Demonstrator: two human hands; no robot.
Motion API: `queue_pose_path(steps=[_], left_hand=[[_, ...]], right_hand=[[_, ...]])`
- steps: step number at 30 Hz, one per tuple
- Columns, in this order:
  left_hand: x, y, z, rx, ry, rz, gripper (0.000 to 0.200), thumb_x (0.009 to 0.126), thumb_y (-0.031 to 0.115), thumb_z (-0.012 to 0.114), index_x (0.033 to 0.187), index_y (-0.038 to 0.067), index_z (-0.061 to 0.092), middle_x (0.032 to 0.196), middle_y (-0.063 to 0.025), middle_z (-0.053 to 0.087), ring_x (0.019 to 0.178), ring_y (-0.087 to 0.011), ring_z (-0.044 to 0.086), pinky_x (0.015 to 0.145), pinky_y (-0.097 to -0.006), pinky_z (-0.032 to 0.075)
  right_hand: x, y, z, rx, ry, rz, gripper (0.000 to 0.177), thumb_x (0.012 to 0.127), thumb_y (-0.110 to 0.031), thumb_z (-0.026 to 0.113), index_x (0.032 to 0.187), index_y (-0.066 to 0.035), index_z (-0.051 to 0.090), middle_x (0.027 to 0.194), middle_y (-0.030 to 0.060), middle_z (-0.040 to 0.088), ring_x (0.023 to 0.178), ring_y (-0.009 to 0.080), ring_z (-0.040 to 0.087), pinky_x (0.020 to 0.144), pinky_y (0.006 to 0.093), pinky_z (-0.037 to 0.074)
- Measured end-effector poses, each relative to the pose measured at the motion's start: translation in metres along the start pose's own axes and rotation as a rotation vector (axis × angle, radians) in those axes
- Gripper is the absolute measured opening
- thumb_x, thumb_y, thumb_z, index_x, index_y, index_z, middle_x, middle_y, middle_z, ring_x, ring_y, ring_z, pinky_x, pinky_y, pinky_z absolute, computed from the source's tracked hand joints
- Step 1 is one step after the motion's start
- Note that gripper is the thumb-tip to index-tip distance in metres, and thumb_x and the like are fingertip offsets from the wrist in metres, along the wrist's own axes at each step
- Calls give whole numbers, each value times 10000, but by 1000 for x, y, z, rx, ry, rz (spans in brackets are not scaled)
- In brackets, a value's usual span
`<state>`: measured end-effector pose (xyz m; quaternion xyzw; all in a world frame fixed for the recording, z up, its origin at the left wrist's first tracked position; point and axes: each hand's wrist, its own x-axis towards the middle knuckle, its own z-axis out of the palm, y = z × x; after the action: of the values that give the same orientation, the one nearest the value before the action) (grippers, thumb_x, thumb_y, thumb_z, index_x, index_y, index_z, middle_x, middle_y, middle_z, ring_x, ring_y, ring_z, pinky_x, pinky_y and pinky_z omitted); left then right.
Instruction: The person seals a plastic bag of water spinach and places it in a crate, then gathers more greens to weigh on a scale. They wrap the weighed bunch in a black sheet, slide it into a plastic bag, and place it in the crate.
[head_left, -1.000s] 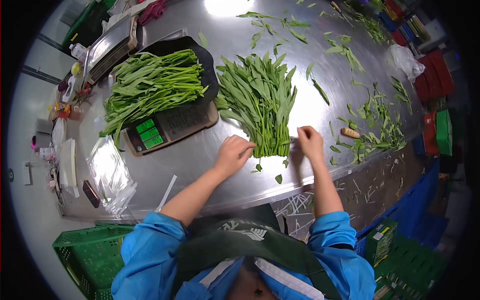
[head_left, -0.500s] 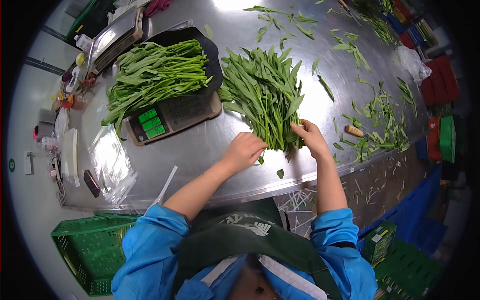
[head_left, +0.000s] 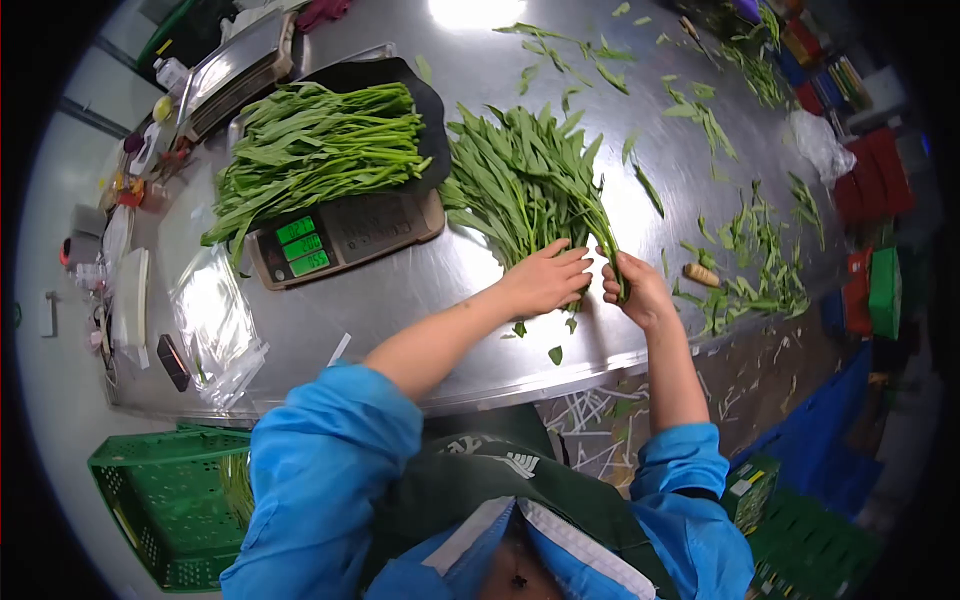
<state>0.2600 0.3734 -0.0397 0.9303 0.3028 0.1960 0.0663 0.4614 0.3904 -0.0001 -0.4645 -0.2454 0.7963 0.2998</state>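
Observation:
On the metal table in front of me lies a pile of leafy green stems (head_left: 515, 185), stem ends toward me. My left hand (head_left: 548, 277) rests over the stem ends of the pile, its fingers together and bent over them. Beside it, my right hand (head_left: 638, 288) is closed round the lower ends of a few stems at the pile's right edge. To the left, a larger bunch of greens (head_left: 320, 150) lies on the black tray of a scale (head_left: 345, 237) with a lit green display.
Loose leaves (head_left: 760, 255) and a short tan object (head_left: 701, 275) lie on the table (head_left: 450, 365) at the right. Clear plastic bags (head_left: 215, 320) lie at the left. A green crate (head_left: 170, 500) stands below the left edge, and red and green crates stand right.
My left hand has moved right over the stem ends. My right hand has shifted slightly right and down and closed round a few stems, which now stand apart from the pile's lower edge.

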Motion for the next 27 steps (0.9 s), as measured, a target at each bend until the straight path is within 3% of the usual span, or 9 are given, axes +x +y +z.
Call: queue_pose_path(steps=[4, 9, 11, 13, 15, 17, 22, 24, 27], left_hand=[[-11, -19, 36, 122, 8, -6, 393, 829, 331, 508, 1117, 64, 531, 1219, -94, 501, 1202, -219, 400, 1023, -428, 244], [-11, 14, -11, -84, 0, -62, 328, 825, 266, 507, 1083, 66, 546, 1185, -107, 521, 1184, -229, 417, 1021, -410, 275], [-26, 36, -28, -176, 115, -5, 306, 779, 214, 526, 1041, 61, 565, 1164, -111, 530, 1174, -221, 422, 1019, -403, 288], [-53, 35, -67, -222, 360, 213, 238, 722, 162, 557, 928, 53, 606, 1052, -104, 573, 1072, -214, 492, 960, -413, 351], [-89, 7, -107, -164, 474, 81, 207, 731, 154, 571, 906, 57, 620, 989, -99, 599, 966, -234, 548, 866, -412, 412], [-126, -46, -176, 135, 787, -370, 209, 779, 160, 570, 950, 48, 614, 972, -116, 611, 916, -277, 571, 814, -411, 423], [-198, -156, -212, 258, -112, -892, 527, 907, 382, 390, 1360, 127, 302, 1418, -88, 294, 1325, -274, 230, 1052, -504, 175], [-203, -162, -203, 265, -119, -889, 533, 909, 392, 374, 1363, 125, 291, 1431, -82, 266, 1326, -274, 224, 1052, -505, 174], [-204, -164, -205, 233, -64, -877, 512, 892, 341, 437, 1341, 118, 337, 1415, -83, 299, 1317, -276, 244, 1049, -484, 193]], right_hand=[[-40, -51, 39, 189, 63, -534, 247, 933, -226, 451, 1107, -54, 484, 702, -34, 409, 553, 59, 333, 489, 203, 288], [-10, -91, 190, -193, 126, -1265, 289, 946, -182, 435, 1195, -40, 478, 770, -14, 505, 601, 37, 383, 548, 189, 315], [48, -70, 241, -438, 123, -1495, 97, 881, -65, 494, 965, -35, 535, 782, -12, 526, 664, 100, 449, 574, 273, 383], [101, -56, 288, -1283, 11, -1751, 305, 728, 11, 511, 1029, -36, 529, 820, 96, 565, 759, 261, 545, 649, 377, 421], [143, -28, 301, -2009, -372, -1437, 309, 765, -80, 475, 1066, -95, 544, 864, 87, 571, 850, 254, 546, 696, 378, 415], [159, -16, 298, -2091, -404, -1502, 329, 791, -141, 466, 1109, -115, 543, 894, 56, 577, 879, 223, 544, 747, 344, 406], [158, -36, 287, -1768, -445, -1455, 276, 768, -105, 542, 1040, -66, 572, 906, 107, 603, 850, 276, 552, 731, 380, 439], [157, -50, 260, -1563, -241, -1587, 250, 755, -35, 534, 999, -57, 585, 826, 123, 619, 724, 326, 560, 660, 401, 457], [115, -70, 211, -1455, 5, -1313, 155, 836, -73, 500, 951, -55, 603, 687, 82, 580, 574, 251, 537, 549, 341, 427]])
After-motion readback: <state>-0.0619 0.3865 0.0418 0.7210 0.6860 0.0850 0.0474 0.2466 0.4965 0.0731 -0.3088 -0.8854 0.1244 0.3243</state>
